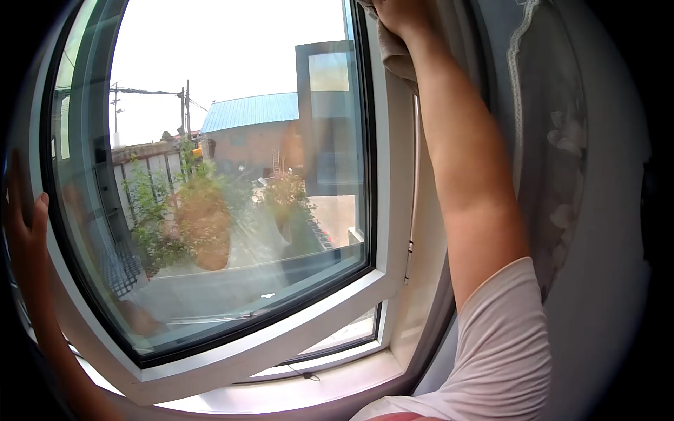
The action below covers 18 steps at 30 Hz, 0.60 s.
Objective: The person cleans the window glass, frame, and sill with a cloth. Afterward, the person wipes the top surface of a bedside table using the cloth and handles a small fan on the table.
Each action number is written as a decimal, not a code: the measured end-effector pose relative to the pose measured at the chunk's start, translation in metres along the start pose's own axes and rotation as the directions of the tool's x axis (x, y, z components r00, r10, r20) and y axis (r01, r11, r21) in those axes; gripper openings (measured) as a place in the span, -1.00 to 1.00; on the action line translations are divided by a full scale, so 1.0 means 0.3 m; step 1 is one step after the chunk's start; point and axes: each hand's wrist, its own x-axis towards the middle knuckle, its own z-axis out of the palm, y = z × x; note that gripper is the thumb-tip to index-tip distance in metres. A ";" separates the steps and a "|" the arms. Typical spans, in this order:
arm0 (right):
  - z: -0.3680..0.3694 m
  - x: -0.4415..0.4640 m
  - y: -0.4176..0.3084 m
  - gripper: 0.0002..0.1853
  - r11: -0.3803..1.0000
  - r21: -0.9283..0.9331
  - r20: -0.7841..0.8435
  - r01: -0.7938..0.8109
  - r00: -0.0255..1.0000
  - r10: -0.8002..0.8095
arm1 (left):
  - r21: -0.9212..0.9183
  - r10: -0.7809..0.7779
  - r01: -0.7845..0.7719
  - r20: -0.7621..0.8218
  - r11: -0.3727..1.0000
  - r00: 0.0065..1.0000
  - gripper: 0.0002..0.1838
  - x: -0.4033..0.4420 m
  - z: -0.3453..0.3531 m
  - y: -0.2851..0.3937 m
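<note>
Cloth (395,56) is at the open window's (260,337) upper right, grasped by your right fingers (385,8), your left fingers (40,216) released beside its left edge, coverage elsewhere unclear.

1. the swung-out sash (260,344) blocks the middle.
2. below it, a wedge of room shows above the sill (281,398) – a thin cord (307,376) lies there.
3. right side: forearm (470,161) in front, curtain (554,161) beyond – little room at the frame (390,203).
</note>
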 end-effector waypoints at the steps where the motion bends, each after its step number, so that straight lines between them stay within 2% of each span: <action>1: -0.012 -0.007 -0.029 -0.50 0.999 0.033 -0.011 -0.030 0.999 0.031 | 0.027 -0.021 0.020 0.039 0.999 0.999 -0.29 0.003 0.020 -0.021; 3: -0.049 -0.049 -0.052 -0.55 0.996 0.045 -0.013 -0.076 0.997 0.076 | 0.075 -0.052 0.044 0.114 0.996 0.992 -0.18 0.017 0.092 -0.070; 4: -0.068 -0.068 -0.054 -0.60 0.995 0.092 0.025 -0.035 0.999 0.033 | 0.255 0.158 -0.122 -0.123 0.959 0.980 -0.18 0.045 0.113 -0.067; 5: -0.089 -0.078 -0.062 -0.65 0.990 0.138 0.064 0.009 0.998 -0.018 | 0.140 0.105 -0.091 -0.094 0.986 0.990 -0.18 0.028 0.115 -0.072; 6: -0.081 -0.104 -0.035 -0.71 0.955 0.172 -0.036 0.242 0.970 -0.239 | -0.075 0.007 -0.009 -0.025 0.997 1.000 -0.18 0.042 -0.004 0.010; 7: -0.100 -0.136 -0.042 -0.64 0.936 0.209 -0.004 0.284 0.957 -0.290 | -0.324 -0.132 0.154 0.091 0.933 0.987 -0.17 0.059 -0.213 0.155; 9: -0.111 -0.263 -0.043 -0.57 0.992 0.096 -0.026 0.076 0.997 -0.074 | -0.507 -0.182 0.253 0.187 0.824 0.965 -0.17 0.104 -0.332 0.255; 11: -0.127 -0.392 0.011 -0.41 0.994 0.045 0.038 0.101 0.994 -0.103 | -0.491 -0.173 0.232 0.162 0.840 0.971 -0.17 0.102 -0.306 0.256; 12: -0.172 -0.465 -0.027 -0.43 0.996 0.087 0.114 -0.029 0.993 0.019 | -0.485 -0.165 0.218 0.150 0.847 0.975 -0.17 0.094 -0.275 0.244; 13: -0.230 -0.565 -0.083 -0.45 0.979 0.119 0.190 -0.168 0.971 0.144 | -0.485 -0.157 0.206 0.139 0.850 0.978 -0.17 0.083 -0.247 0.239; 15: -0.309 -0.800 -0.110 -0.40 0.968 0.107 0.240 -0.227 0.951 0.196 | -0.482 -0.146 0.187 0.122 0.856 0.982 -0.18 0.078 -0.194 0.227; 17: -0.474 -1.035 -0.244 -0.31 0.942 -0.053 0.402 -0.331 0.857 0.323 | -0.469 -0.143 0.177 0.107 0.865 0.984 -0.19 0.073 -0.137 0.230; 18: -0.549 -1.147 -0.277 -0.30 0.946 -0.072 0.464 -0.317 0.829 0.313 | -0.457 -0.146 0.175 0.099 0.872 0.984 -0.19 0.068 -0.121 0.241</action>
